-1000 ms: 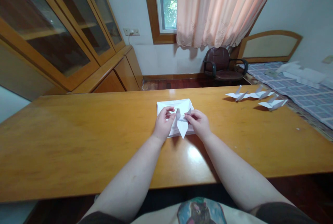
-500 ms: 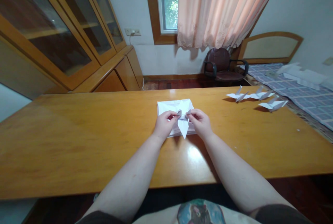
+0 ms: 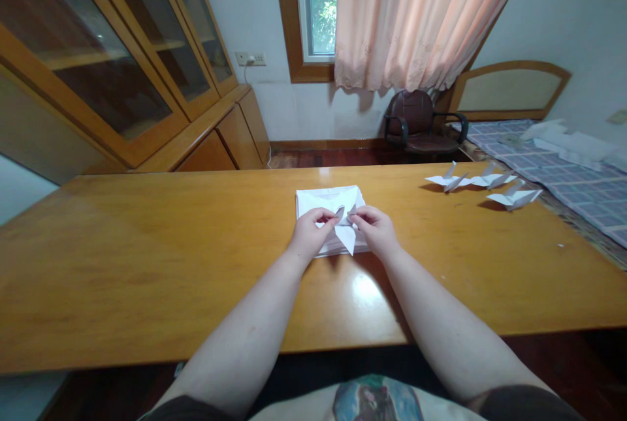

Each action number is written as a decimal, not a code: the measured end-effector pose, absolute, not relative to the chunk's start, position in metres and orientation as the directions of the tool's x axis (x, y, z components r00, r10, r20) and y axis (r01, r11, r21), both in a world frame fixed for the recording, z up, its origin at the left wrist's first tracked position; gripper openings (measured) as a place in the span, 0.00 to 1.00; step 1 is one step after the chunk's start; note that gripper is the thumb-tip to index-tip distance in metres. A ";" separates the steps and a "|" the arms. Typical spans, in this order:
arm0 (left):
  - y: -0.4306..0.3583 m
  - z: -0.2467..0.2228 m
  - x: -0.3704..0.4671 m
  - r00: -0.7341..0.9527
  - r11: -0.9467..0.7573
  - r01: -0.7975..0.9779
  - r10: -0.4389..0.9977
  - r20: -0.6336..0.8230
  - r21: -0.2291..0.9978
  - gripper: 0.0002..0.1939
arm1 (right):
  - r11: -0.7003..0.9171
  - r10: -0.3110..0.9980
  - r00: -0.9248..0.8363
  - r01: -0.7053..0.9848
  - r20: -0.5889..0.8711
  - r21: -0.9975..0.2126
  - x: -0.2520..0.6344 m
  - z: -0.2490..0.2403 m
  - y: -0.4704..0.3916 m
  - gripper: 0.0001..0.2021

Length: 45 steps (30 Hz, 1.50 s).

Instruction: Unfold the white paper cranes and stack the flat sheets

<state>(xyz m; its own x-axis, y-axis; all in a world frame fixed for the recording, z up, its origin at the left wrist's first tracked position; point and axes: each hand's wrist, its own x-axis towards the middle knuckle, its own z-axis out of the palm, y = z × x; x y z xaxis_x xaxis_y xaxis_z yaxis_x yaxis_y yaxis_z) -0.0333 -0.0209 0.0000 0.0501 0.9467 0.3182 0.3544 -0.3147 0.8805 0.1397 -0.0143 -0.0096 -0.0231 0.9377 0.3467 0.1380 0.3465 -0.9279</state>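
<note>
A white folded-paper crane [image 3: 345, 237] is held between my two hands, one wing pointing down toward me. My left hand [image 3: 310, 233] pinches its left narrow point between thumb and fingers. On the opposite side, my right hand [image 3: 376, 229] pinches the other narrow point the same way. Both hands are closed, and the fingertips hide part of the folds. Beneath the crane lies a stack of white paper sheets [image 3: 313, 198] on the wooden table [image 3: 161, 264].
Several finished paper cranes, among them a near one [image 3: 514, 198], stand at the table's far right. Beyond the table are a brown armchair [image 3: 416, 122] and a bed [image 3: 563, 153] with a checked cover. A glass-door cabinet [image 3: 132, 68] stands at the left.
The two pinched points have come slightly closer together. The wing facing me has shifted a little to the right and its tip sits slightly higher. My hands have barely moved.
</note>
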 end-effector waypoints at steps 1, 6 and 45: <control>-0.021 0.001 -0.033 0.058 -0.325 0.366 0.943 0.328 0.872 0.05 | 0.317 0.947 0.005 0.120 0.320 -0.941 0.139 -0.011 -0.014 0.06; -0.024 0.004 -0.032 0.111 -0.352 0.362 0.935 0.336 0.863 0.09 | 0.191 0.978 0.098 -0.050 0.185 -0.980 0.138 -0.012 -0.012 0.11; -0.032 -0.003 -0.018 0.152 -0.419 0.160 0.905 0.397 0.894 0.26 | -0.067 0.997 0.010 -0.456 -0.080 -0.888 0.129 -0.011 -0.012 0.17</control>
